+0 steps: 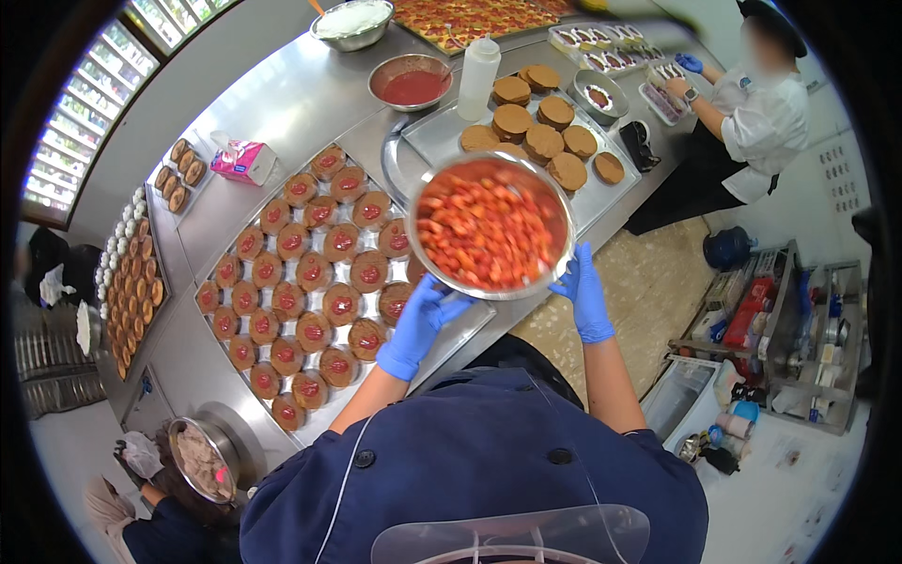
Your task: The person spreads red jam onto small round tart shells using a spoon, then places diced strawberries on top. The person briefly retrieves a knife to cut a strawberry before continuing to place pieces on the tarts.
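Note:
Between my two blue-gloved hands is a metal bowl (571, 246) heaped with cut red strawberries (487, 230), slightly smeared by motion. My left hand (418, 327) is closed on the bowl's lower left rim. At the lower right rim, my right hand (584, 296) grips it too; its fingers are partly hidden behind the bowl. Left of the bowl lies a tray (324, 390) with rows of round brown cake layers (313, 271), most topped with a red dollop. Beyond the bowl, plain brown cake rounds (543, 143) are piled on another tray (601, 197).
Farther back stand a bowl of red sauce (411, 85), a squeeze bottle (479, 77) and a bowl of white cream (352, 26). A tissue pack (242, 162) lies left. One co-worker (756, 113) stands far right, another (155, 508) lower left by a large mixing bowl (202, 456).

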The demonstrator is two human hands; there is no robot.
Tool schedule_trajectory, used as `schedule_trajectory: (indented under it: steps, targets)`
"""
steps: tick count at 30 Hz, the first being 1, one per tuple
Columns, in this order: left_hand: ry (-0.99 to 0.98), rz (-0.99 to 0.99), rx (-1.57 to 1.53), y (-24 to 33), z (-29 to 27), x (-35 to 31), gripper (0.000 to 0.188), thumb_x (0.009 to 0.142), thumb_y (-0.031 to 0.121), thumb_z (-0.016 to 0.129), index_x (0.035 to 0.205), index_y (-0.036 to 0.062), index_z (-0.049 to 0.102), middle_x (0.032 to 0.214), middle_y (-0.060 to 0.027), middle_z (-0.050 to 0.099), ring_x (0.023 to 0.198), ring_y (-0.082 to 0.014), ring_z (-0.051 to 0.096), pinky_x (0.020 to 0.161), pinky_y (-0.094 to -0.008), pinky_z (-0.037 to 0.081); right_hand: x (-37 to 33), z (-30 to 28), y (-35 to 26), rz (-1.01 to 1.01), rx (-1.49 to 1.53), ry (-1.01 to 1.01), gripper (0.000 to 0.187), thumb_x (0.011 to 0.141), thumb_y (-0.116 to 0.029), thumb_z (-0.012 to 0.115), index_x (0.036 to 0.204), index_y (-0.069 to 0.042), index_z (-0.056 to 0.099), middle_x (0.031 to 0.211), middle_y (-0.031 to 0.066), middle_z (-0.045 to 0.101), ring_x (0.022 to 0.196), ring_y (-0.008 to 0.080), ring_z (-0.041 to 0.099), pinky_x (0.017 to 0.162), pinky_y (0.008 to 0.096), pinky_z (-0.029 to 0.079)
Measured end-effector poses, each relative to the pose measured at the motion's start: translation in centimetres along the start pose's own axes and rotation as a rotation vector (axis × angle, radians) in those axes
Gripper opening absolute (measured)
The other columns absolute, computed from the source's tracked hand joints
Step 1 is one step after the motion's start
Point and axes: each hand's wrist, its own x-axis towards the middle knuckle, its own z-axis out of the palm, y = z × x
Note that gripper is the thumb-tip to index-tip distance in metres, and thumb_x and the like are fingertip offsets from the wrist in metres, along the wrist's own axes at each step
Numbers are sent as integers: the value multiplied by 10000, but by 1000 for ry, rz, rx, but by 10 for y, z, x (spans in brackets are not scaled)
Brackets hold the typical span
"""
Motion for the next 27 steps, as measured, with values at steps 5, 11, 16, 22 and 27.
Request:
schedule_trajectory:
  steps: [5, 11, 16, 22, 27]
  targets:
    - [62, -136, -1, -88, -8, 34, 514, 983, 221, 455, 1455, 68, 324, 1403, -138, 444, 1253, -254, 507, 1042, -359, 463, 49, -64, 37, -20, -112, -37, 464, 967, -241, 576, 1339, 19, 476, 1280, 105, 570, 1114, 175, 569, 935, 297, 472]
    - [285, -165, 100, -122, -23, 58, 418, 973, 206, 486, 1364, 75, 417, 1365, -93, 481, 1184, -243, 553, 993, -382, 490, 97, -88, 46, -101, -455, -174, 491, 943, -239, 626, 1331, 19, 473, 1231, 134, 601, 1113, 242, 585, 930, 343, 484]
    - [336, -139, 179, -119, -6, 59, 490, 962, 249, 507, 1416, 112, 385, 1300, -69, 526, 1094, -215, 588, 915, -368, 528, 104, -72, 3, -831, -1082, 56, 374, 915, -185, 615, 1250, -30, 559, 1152, 164, 625, 1041, 313, 603, 911, 385, 482]
    - [427, -114, 172, -123, 6, 57, 503, 968, 284, 497, 1432, 125, 385, 1297, -61, 530, 1074, -218, 599, 892, -366, 530, 155, -32, -1, -593, -1512, -361, 239, 871, -145, 613, 1103, -114, 658, 1045, 93, 648, 995, 292, 623, 794, 410, 514]
    - [453, -108, 157, -133, 8, 48, 473, 980, 332, 478, 1400, 127, 405, 1299, -61, 525, 1117, -248, 587, 897, -378, 516, 167, -31, 24, -784, -1577, -562, 240, 809, -212, 689, 1038, -144, 672, 995, 85, 619, 812, 275, 650, 731, 393, 532]
